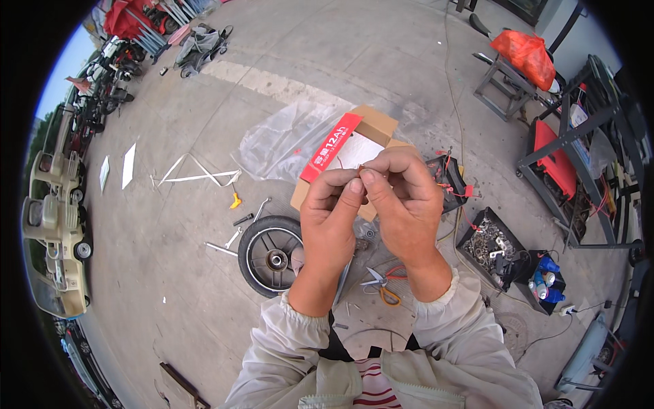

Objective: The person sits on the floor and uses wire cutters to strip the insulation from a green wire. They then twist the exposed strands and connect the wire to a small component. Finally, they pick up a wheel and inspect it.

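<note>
My left hand [330, 225] and my right hand [402, 211] meet above an open cardboard box [375, 123] with a red label, thumbs and index fingers pinched around a tiny piece that I cannot make out. The box holds something white. Below my hands, a black-tyred wheel [255, 279] lies on the ground. Scissors [388, 293] with orange handles are beside my right wrist. A black tray-like piece with red wires [453, 187] sits right of my right hand.
Clear plastic sheeting [272, 136], white straps [180, 180] and wrenches [231, 238] lie around. At right are a tray of hardware [487, 245], a bin of cans [545, 283], a metal rack [572, 157] and a stool with an orange bag [521, 58]. Parked vehicles [58, 252] line the left.
</note>
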`<control>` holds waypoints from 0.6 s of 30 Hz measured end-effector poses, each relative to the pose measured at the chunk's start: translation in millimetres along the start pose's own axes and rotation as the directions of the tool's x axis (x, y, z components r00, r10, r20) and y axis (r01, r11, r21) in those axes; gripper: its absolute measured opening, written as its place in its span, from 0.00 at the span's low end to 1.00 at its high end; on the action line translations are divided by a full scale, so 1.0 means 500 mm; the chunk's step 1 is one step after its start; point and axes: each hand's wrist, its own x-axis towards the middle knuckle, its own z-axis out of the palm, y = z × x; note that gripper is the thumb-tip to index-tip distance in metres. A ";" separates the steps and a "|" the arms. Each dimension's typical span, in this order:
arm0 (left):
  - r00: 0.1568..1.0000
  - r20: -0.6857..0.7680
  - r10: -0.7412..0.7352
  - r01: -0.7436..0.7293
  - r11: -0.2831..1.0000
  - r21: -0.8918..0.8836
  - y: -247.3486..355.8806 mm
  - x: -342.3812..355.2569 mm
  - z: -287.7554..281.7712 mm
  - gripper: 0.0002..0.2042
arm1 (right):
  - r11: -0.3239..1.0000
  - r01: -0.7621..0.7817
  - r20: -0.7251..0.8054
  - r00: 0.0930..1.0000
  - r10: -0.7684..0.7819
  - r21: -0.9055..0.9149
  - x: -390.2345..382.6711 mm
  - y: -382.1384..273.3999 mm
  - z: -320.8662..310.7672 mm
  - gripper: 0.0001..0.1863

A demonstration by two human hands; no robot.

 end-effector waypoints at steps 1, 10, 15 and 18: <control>1.000 -0.015 0.000 0.000 1.000 -0.017 -0.001 -0.001 -0.005 0.06 | 0.999 0.022 -0.001 1.000 -0.022 -0.030 0.002 0.000 0.002 0.04; 0.967 0.125 -0.222 0.254 0.885 -0.391 0.056 -0.004 -0.032 0.09 | 0.762 0.455 0.176 0.889 -0.424 -0.460 -0.012 -0.022 0.018 0.09; 0.943 0.240 -0.230 0.300 0.901 -0.314 0.085 0.003 -0.057 0.09 | 0.687 0.548 0.288 0.836 -0.467 -0.478 -0.013 -0.043 0.021 0.14; 0.934 0.267 -0.236 0.307 0.915 -0.262 0.109 0.003 -0.065 0.09 | 0.784 0.472 0.248 0.881 -0.403 -0.403 -0.022 -0.050 0.033 0.16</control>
